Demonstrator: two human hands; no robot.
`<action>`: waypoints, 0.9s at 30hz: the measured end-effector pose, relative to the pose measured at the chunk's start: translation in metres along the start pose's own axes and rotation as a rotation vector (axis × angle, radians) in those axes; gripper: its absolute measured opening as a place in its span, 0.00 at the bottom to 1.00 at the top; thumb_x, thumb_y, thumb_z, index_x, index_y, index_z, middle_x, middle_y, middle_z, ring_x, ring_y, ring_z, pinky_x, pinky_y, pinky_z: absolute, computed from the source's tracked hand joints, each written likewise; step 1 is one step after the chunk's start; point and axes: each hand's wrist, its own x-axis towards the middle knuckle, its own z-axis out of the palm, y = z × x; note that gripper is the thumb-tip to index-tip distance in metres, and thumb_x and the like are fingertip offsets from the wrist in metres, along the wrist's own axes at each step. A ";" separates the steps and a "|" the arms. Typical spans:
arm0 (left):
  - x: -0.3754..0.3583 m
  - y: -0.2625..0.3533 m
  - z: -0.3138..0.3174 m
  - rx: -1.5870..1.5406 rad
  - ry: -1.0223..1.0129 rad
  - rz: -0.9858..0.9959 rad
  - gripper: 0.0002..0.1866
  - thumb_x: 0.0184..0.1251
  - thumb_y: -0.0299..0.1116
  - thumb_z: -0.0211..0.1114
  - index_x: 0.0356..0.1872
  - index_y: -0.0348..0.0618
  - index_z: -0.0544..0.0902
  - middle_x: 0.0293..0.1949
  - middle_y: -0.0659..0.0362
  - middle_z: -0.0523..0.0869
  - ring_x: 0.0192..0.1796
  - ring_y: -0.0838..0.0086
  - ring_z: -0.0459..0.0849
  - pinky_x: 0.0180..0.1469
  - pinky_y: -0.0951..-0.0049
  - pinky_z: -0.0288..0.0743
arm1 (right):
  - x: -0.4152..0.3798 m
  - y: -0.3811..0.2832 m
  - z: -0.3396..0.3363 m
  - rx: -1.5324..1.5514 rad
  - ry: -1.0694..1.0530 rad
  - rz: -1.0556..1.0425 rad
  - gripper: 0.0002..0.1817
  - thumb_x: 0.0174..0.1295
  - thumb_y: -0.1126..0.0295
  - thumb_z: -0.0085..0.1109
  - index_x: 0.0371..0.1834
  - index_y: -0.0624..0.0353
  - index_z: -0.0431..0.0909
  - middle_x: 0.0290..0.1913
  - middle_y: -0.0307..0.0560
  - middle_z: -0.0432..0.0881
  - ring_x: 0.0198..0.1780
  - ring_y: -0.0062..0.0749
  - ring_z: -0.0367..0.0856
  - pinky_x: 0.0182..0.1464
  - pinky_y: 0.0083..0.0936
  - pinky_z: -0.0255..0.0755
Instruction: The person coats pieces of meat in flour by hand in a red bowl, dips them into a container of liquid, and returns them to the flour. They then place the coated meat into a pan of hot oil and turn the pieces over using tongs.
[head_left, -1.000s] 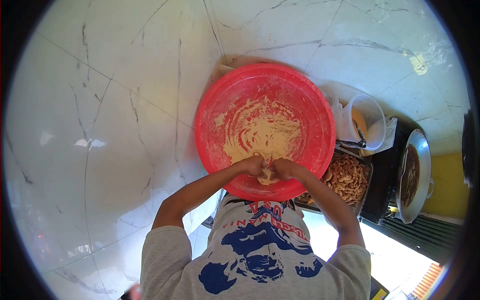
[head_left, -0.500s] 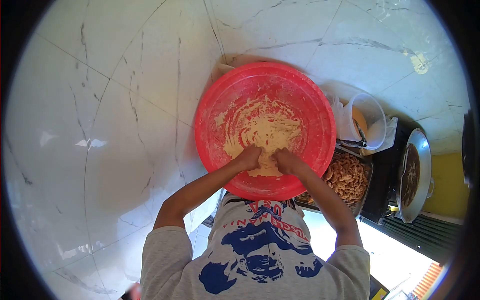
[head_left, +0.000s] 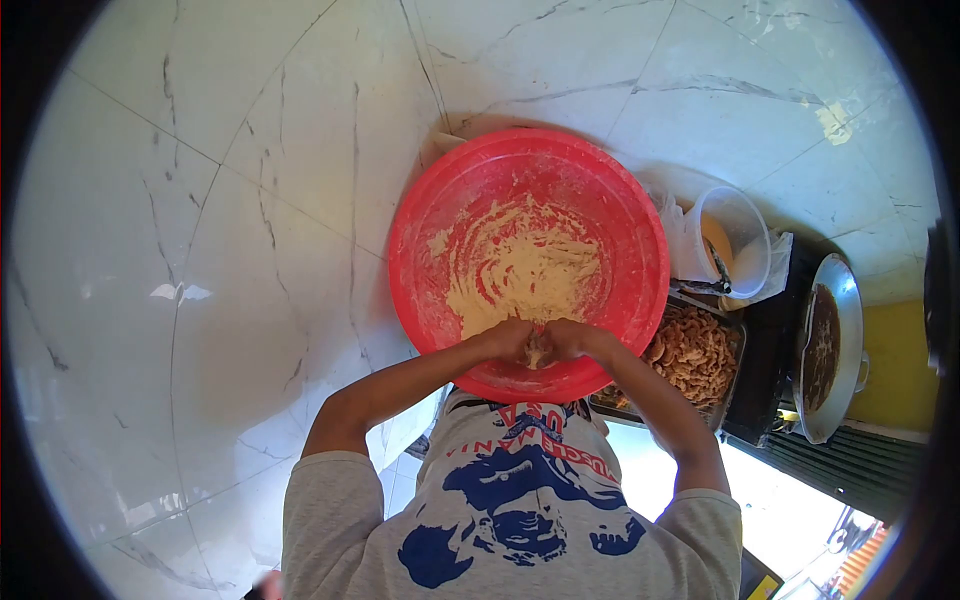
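Note:
A large red basin (head_left: 415, 210) holds a pale yellow, floury mixture (head_left: 530, 270) smeared in streaks over its bottom. Inside the near part of the basin, my left hand (head_left: 512, 340) and my right hand (head_left: 566, 340) are side by side with their fingers curled inward. Between them shows a small lump of the pale mixture (head_left: 538, 352), which both hands grip. Most of my fingertips are hidden behind the backs of the hands.
Right of the basin sit a tray of brown fried-looking pieces (head_left: 695, 362) and a clear plastic tub (head_left: 752, 225) with yellowish contents. Farther right is a metal pan (head_left: 845, 290) with dark liquid. A marble-patterned tiled wall (head_left: 560, 60) rises behind and to the left.
Both hands have moved back toward my body, from the edge of the mixture to the basin's near side, and have come closer together around the small lump.

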 end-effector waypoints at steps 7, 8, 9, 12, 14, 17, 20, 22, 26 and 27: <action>-0.004 0.004 -0.009 -0.011 0.011 -0.009 0.13 0.50 0.31 0.69 0.39 0.42 0.84 0.31 0.48 0.85 0.36 0.59 0.85 0.39 0.63 0.76 | -0.010 -0.013 -0.006 0.002 0.010 0.029 0.21 0.50 0.55 0.69 0.42 0.59 0.82 0.38 0.56 0.83 0.43 0.50 0.82 0.46 0.36 0.74; -0.004 0.003 -0.008 -0.006 0.010 -0.004 0.13 0.52 0.32 0.67 0.40 0.42 0.84 0.31 0.47 0.85 0.35 0.60 0.85 0.39 0.64 0.75 | -0.010 -0.013 -0.004 0.006 -0.005 0.052 0.21 0.51 0.55 0.69 0.41 0.59 0.82 0.38 0.56 0.83 0.43 0.50 0.82 0.46 0.36 0.74; -0.004 0.003 -0.010 -0.032 -0.021 -0.017 0.13 0.53 0.33 0.68 0.40 0.42 0.84 0.32 0.47 0.85 0.36 0.60 0.85 0.39 0.64 0.75 | -0.005 -0.007 0.000 -0.027 0.028 0.019 0.20 0.52 0.56 0.68 0.41 0.59 0.82 0.37 0.57 0.83 0.42 0.50 0.82 0.44 0.37 0.74; 0.000 -0.001 -0.016 -0.102 -0.038 -0.034 0.14 0.53 0.34 0.70 0.40 0.42 0.84 0.32 0.47 0.85 0.36 0.60 0.85 0.39 0.65 0.75 | 0.004 0.007 0.007 -0.073 0.113 -0.023 0.17 0.54 0.59 0.65 0.41 0.60 0.81 0.35 0.58 0.82 0.39 0.50 0.82 0.42 0.38 0.73; 0.002 -0.011 -0.013 -0.146 0.051 -0.021 0.14 0.52 0.33 0.71 0.39 0.40 0.84 0.33 0.47 0.85 0.36 0.61 0.84 0.38 0.65 0.75 | -0.006 -0.003 -0.004 -0.030 0.139 0.023 0.16 0.55 0.62 0.64 0.42 0.61 0.80 0.34 0.59 0.82 0.39 0.50 0.82 0.42 0.38 0.73; 0.002 -0.018 -0.015 -0.275 0.176 -0.060 0.17 0.48 0.31 0.73 0.40 0.36 0.82 0.35 0.45 0.84 0.38 0.57 0.84 0.40 0.63 0.75 | 0.000 0.000 -0.007 0.035 0.124 0.104 0.18 0.56 0.65 0.62 0.47 0.63 0.78 0.44 0.59 0.81 0.48 0.51 0.79 0.49 0.38 0.72; 0.000 -0.019 -0.018 0.122 0.385 -0.096 0.26 0.46 0.33 0.73 0.47 0.32 0.77 0.41 0.41 0.83 0.47 0.53 0.82 0.47 0.61 0.76 | -0.007 0.000 -0.003 -0.021 0.431 0.121 0.22 0.56 0.67 0.61 0.54 0.60 0.75 0.55 0.58 0.75 0.58 0.54 0.71 0.58 0.40 0.68; -0.002 -0.018 -0.016 0.139 0.311 -0.060 0.24 0.45 0.31 0.74 0.45 0.33 0.76 0.41 0.40 0.82 0.48 0.51 0.81 0.48 0.61 0.75 | 0.001 0.009 0.007 -0.130 0.346 0.111 0.24 0.55 0.67 0.61 0.57 0.58 0.73 0.60 0.55 0.72 0.61 0.55 0.67 0.61 0.41 0.65; -0.001 -0.009 -0.011 0.176 -0.017 -0.089 0.24 0.45 0.33 0.74 0.44 0.35 0.78 0.41 0.42 0.83 0.48 0.52 0.81 0.51 0.62 0.74 | -0.015 -0.013 -0.001 -0.190 0.090 0.113 0.27 0.55 0.63 0.62 0.60 0.57 0.72 0.61 0.53 0.70 0.63 0.54 0.64 0.64 0.41 0.64; -0.002 -0.006 -0.011 0.160 -0.059 -0.077 0.25 0.45 0.34 0.74 0.45 0.37 0.78 0.41 0.43 0.83 0.48 0.52 0.81 0.50 0.62 0.74 | -0.013 -0.011 0.003 -0.165 0.085 0.107 0.27 0.54 0.61 0.63 0.58 0.57 0.74 0.60 0.53 0.72 0.62 0.54 0.66 0.62 0.41 0.65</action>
